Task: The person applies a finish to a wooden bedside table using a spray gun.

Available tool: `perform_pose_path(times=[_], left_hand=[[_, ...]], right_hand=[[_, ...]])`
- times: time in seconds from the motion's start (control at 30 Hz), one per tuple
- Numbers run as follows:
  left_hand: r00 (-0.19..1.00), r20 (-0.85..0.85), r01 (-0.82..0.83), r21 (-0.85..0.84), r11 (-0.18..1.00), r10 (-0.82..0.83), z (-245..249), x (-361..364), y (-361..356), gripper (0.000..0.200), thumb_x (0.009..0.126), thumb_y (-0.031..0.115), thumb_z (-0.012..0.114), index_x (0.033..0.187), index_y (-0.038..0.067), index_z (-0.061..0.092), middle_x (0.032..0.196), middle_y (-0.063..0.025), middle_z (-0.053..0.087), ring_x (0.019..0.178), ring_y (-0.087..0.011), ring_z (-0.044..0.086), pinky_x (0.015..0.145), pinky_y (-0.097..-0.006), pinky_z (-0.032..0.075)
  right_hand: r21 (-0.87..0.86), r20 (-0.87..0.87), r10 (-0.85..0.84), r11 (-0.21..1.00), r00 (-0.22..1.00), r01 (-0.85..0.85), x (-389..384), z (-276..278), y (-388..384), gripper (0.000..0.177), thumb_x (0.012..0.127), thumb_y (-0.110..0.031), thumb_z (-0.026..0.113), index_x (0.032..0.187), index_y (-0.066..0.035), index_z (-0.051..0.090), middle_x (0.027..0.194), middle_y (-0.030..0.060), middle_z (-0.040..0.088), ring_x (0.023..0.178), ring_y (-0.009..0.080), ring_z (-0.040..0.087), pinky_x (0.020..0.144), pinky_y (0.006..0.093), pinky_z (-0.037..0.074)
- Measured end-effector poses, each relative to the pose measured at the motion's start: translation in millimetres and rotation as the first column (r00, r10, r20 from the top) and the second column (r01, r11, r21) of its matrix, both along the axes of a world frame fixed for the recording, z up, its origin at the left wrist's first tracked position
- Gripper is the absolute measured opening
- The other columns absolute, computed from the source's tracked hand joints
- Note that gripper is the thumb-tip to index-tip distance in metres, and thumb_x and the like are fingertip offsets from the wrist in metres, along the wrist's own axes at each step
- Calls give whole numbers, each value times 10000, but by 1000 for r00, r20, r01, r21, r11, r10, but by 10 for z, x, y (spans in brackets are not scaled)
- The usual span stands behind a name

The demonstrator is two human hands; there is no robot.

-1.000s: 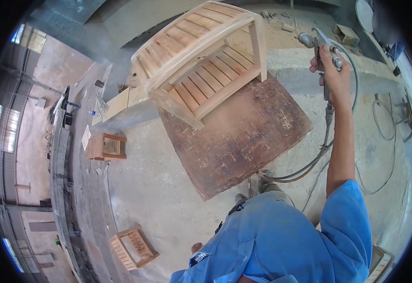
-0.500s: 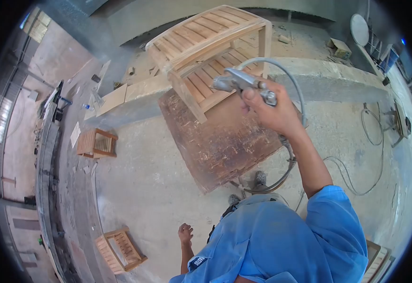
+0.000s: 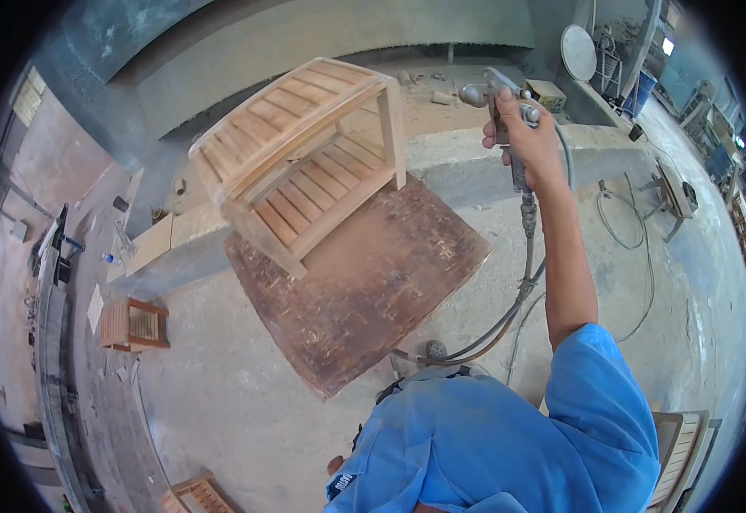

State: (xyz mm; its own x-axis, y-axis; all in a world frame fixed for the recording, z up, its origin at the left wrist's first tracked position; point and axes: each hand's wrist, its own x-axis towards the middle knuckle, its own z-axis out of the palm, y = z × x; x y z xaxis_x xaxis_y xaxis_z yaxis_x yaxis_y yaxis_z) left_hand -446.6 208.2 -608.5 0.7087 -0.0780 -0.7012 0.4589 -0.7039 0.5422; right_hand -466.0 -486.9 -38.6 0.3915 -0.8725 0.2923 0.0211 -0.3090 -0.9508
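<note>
My right hand (image 3: 527,137) is wrapped round the handle of a metal spray gun (image 3: 499,103), raised at the upper right, with its hoses hanging below. The gun is to the right of a slatted wooden bench with a lower shelf (image 3: 322,184) and apart from it. That bench stands on a worn brown board (image 3: 373,282). Only a small part of my left hand (image 3: 335,464) shows beside the blue shirt at the bottom; its fingers are hidden.
Small slatted wooden pieces stand on the floor at the left (image 3: 134,325) and bottom left (image 3: 198,496), another at the lower right (image 3: 679,453). Behind the board runs a low concrete ledge (image 3: 450,154). A loose hose (image 3: 646,256) lies on the right floor.
My right hand has moved with the spray gun up and away from the bench, to its right. The view has shifted, and my left hand is now mostly hidden by the shirt.
</note>
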Motion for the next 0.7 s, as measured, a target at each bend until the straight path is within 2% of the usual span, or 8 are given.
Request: perform_pose_path(times=[0.03,0.1,0.17,0.23,0.3,0.37,0.47,0.7], left_hand=[[978,73,192,70,979,-197,-130,-19,-90,361,847,317,609,1130,94,584,993,-109,638,881,-257,655,619,-467,495],[898,174,387,130,913,-405,-186,28,-299,366,849,325,611,1124,85,585,993,-116,638,891,-261,660,622,-476,504],[822,276,488,111,866,-499,-150,190,-502,372,852,333,613,1119,75,586,992,-124,637,901,-265,665,626,-484,513],[775,430,537,-61,841,-464,-94,432,-641,379,854,342,615,1113,66,587,992,-131,636,911,-269,669,629,-493,521],[997,69,57,-165,985,-47,253,681,-804,398,883,339,580,1193,93,553,1055,-112,642,944,-269,659,665,-454,507],[984,-8,-176,-148,973,177,1296,690,-1438,424,912,337,546,1274,119,518,1117,-92,648,976,-269,650,701,-415,493],[989,55,-138,4,990,137,1847,817,-1683,424,918,342,559,1286,136,515,1148,-86,641,979,-265,646,713,-419,485],[958,209,-172,-137,976,198,2368,1308,-1611,550,933,448,587,1362,133,447,1246,-92,598,1102,-272,601,798,-453,487]], right_hand=[[-6,-2,-14,1000,1000,14,-97,-17,-115,488,892,-554,609,933,-68,621,712,36,656,608,107,648,407,222,385],[13,78,31,999,996,-33,-225,-124,-309,487,901,-548,599,947,-64,623,711,39,656,618,105,649,407,221,386],[64,141,47,996,989,-57,-283,-289,-456,474,920,-525,583,963,-55,627,703,41,652,623,102,641,405,219,383],[114,154,66,990,986,-85,-303,-570,-573,470,923,-515,586,959,-49,627,698,42,650,610,101,631,403,218,379],[173,162,94,977,982,-122,-312,-954,-702,454,927,-491,592,949,-38,630,690,43,647,582,96,609,401,223,373],[262,105,91,958,990,-116,-346,-1430,-815,449,929,-486,591,936,-39,633,684,44,645,573,94,603,398,225,372],[372,67,25,927,997,-48,-364,-2121,-918,434,927,-476,600,891,-45,634,654,34,630,547,94,595,397,224,374],[561,29,-59,827,998,32,-498,-2790,-948,399,936,-445,602,829,-61,624,616,17,609,517,92,581,404,232,388]])
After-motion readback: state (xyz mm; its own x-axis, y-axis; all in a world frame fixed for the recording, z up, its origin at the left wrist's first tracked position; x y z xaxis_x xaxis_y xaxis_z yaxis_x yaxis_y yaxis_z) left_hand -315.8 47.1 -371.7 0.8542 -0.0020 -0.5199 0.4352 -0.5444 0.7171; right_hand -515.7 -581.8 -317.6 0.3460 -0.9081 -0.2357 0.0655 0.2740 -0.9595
